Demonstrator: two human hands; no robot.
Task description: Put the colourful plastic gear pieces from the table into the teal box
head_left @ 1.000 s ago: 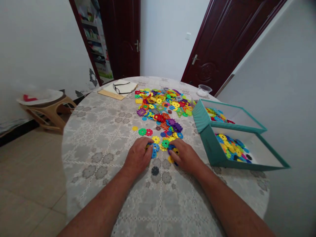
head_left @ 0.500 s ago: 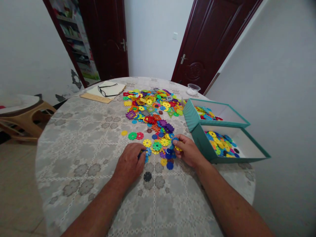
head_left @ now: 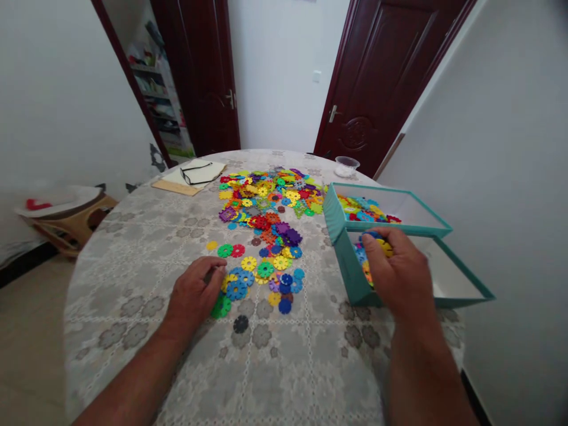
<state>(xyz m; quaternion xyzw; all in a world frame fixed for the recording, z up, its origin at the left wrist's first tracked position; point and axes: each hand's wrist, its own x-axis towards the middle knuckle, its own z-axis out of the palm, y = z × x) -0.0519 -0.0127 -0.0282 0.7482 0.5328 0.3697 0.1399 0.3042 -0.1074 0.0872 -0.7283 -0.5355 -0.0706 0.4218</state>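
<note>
A big heap of coloured plastic snowflake discs lies on the round table, with a smaller scatter nearer me. My left hand rests on the cloth at the scatter's left edge, fingers curled, touching a green disc. My right hand hovers over the near teal box, fingers closed on a few discs, a yellow one and a blue one showing. More discs lie inside that box, mostly hidden by the hand.
A second teal box with discs stands just behind the first. A pair of glasses on a notebook and a small clear cup sit at the table's far side. A wooden stool stands at left; a wall is close on the right.
My right hand has lifted discs from the scatter and carried them right, over the near box. My left hand has stayed at the scatter's left edge. The camera view has shifted.
</note>
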